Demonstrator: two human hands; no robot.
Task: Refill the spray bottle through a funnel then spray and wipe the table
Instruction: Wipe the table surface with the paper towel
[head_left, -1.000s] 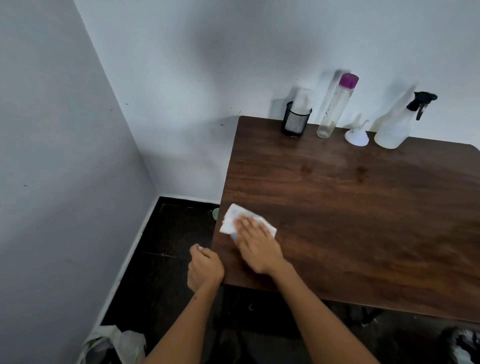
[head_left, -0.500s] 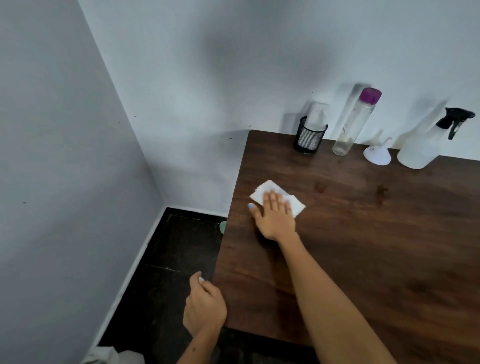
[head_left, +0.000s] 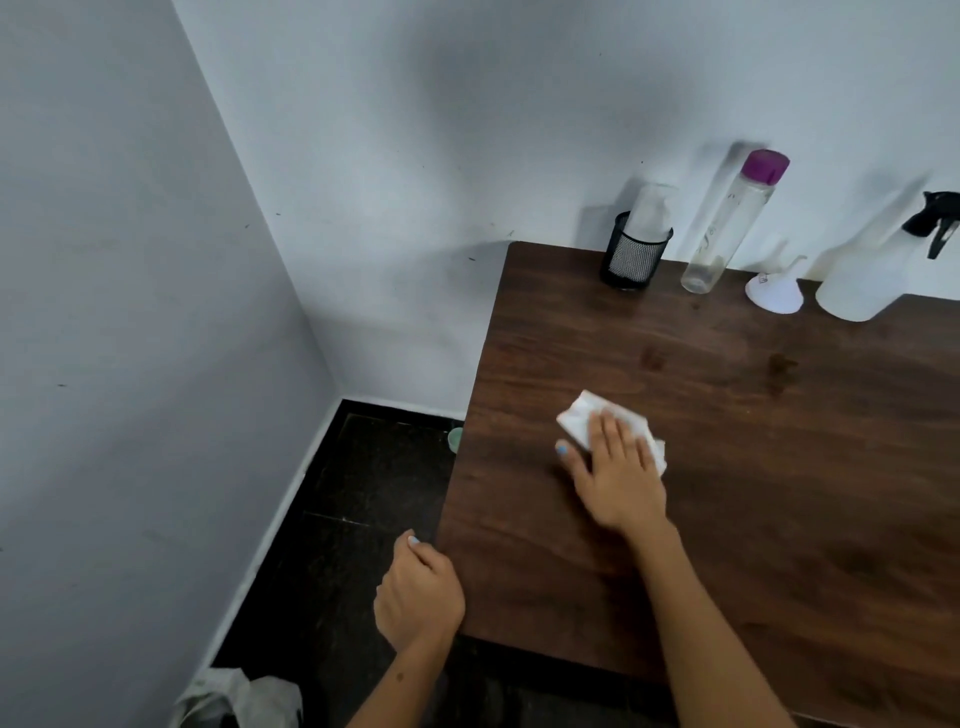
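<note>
Now the right hand (head_left: 618, 475), fingers flat together on the white folded tissue (head_left: 582, 418), slides back rightward across the dark wooden table (head_left: 779, 467); wiping continues.

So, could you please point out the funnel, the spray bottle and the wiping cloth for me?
funnel (head_left: 775, 294), head view, on its white cone.
spray bottle (head_left: 862, 278), head view, on its translucent body.
wiping cloth (head_left: 579, 418), head view, on the bare corner left of the fingers.

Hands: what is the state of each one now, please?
Left hand: loosely curled, holding nothing.
Right hand: flat, pressing the white tissue on the table.
</note>
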